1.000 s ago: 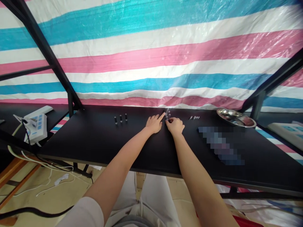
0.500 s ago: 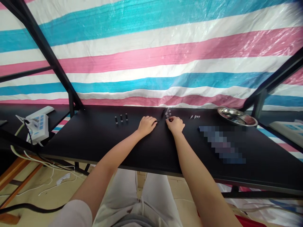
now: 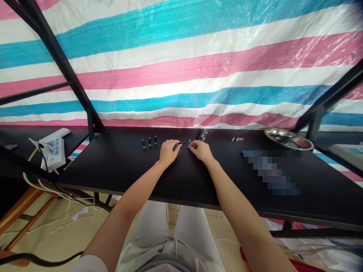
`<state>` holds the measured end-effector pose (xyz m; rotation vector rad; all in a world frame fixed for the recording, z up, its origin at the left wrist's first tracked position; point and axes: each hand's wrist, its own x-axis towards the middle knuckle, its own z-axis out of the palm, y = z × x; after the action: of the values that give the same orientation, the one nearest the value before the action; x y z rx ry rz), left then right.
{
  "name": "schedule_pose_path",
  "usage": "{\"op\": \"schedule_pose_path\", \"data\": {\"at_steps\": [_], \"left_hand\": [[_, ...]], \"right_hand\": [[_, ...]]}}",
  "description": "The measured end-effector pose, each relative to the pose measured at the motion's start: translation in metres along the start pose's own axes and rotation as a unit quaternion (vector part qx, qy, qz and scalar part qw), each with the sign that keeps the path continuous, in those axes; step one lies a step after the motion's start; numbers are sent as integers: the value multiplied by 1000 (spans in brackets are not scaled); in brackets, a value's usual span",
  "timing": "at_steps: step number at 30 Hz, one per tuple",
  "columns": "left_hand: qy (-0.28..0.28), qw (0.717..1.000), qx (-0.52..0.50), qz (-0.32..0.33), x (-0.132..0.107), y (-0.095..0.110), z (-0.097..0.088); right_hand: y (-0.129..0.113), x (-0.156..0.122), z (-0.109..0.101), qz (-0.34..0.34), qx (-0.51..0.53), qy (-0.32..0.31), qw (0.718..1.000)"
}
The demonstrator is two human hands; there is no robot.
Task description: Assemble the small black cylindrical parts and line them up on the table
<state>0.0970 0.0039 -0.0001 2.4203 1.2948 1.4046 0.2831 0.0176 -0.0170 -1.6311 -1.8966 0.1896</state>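
Note:
My left hand point(image 3: 169, 152) is closed, thumb and fingers pinching a small black tube point(image 3: 183, 142) that points right. Close beside it, my right hand point(image 3: 202, 151) pinches a small clear piece point(image 3: 190, 141), partly covered by the fingertips. The two pieces are slightly apart, just above the black tabletop point(image 3: 181, 177). Behind my right hand lie black pieces point(image 3: 199, 134) and clear pieces point(image 3: 204, 134) in a tight group. To the left of my left hand, three black tubes with pale lower ends point(image 3: 149, 141) stand upright in a slanting row.
Several small shiny pieces point(image 3: 238, 139) lie right of my hands. A round steel dish point(image 3: 307, 146) sits at the back right, with a pixelated blue item point(image 3: 269, 172) in front of it. Black frame posts point(image 3: 93, 122) rise at both sides. A white power strip point(image 3: 55, 153) is at left.
My right hand has moved left from the group of pieces with a small clear piece. My left hand has turned slightly, showing more of the black tube. The view has shifted a little.

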Motion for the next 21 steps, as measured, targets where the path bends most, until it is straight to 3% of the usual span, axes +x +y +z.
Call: {"op": "schedule_pose_path", "data": {"at_steps": [3,6,13,21], "left_hand": [[21,1000,-18,-14,0,-4,0],[28,999,-36,-19,0,-5,1],[56,996,-71,-27,2,-4,2],[35,996,-80,-31,1,-1,1]], "right_hand": [[-9,-1,2,-68,-5,-2,998],[-14,-2,0,-92,-12,0,996],[-18,-3,-5,-61,-37,15,997],[-25,-5,-8,-66,-88,-7,994]]}}
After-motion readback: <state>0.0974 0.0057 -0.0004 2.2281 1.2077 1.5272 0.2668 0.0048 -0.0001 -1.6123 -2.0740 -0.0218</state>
